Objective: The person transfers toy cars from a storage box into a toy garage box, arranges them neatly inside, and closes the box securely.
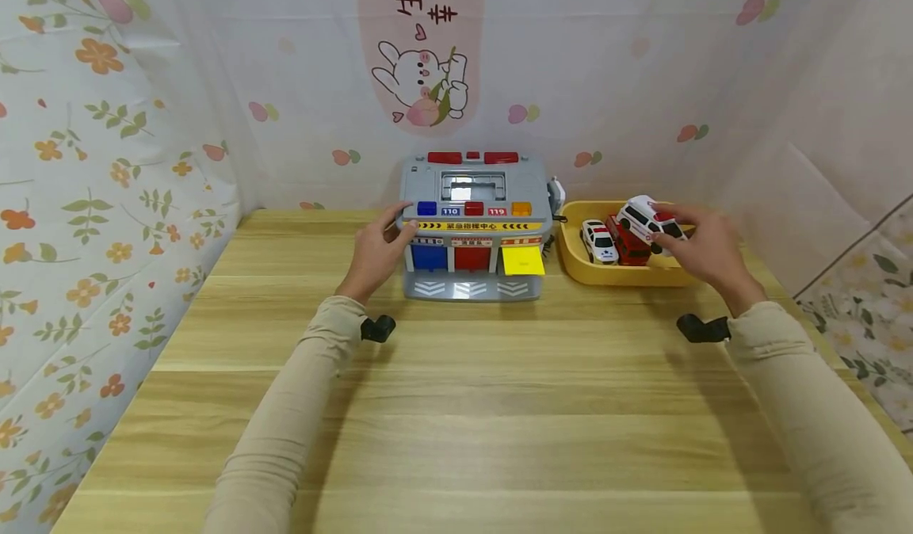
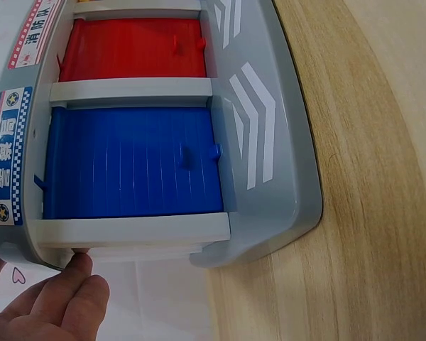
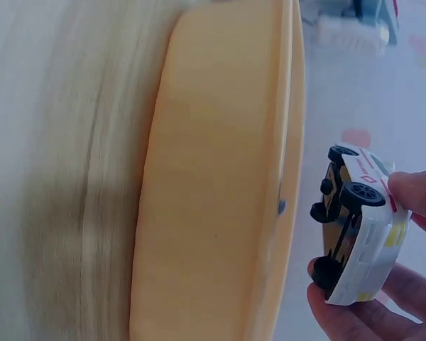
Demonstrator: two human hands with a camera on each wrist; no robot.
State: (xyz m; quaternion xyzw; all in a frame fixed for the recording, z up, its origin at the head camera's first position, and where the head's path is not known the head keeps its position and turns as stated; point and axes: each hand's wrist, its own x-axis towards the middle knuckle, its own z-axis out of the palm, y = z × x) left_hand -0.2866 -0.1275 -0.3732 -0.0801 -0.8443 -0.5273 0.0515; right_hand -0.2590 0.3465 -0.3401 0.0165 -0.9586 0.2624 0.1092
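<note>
A grey toy garage (image 1: 474, 233) stands at the back of the table. Its blue door (image 2: 131, 162) and red door (image 2: 135, 48) are down, while its yellow door (image 1: 523, 261) sticks out at the front. At the garage's left end, my left hand (image 1: 376, 258) grips the upper corner; some fingertips are hidden there. On the other side, my right hand (image 1: 708, 250) pinches a white toy ambulance (image 3: 366, 231) between thumb and fingers. The ambulance is tilted above the yellow bin (image 1: 606, 275), its wheels showing in the right wrist view.
Inside the bin lie a white toy police car (image 1: 599, 242) and a red toy fire truck (image 1: 632, 249). The bin stands just right of the garage. Behind both hangs a patterned cloth (image 1: 299, 66), and the wooden table (image 1: 456, 407) stretches forward between my arms.
</note>
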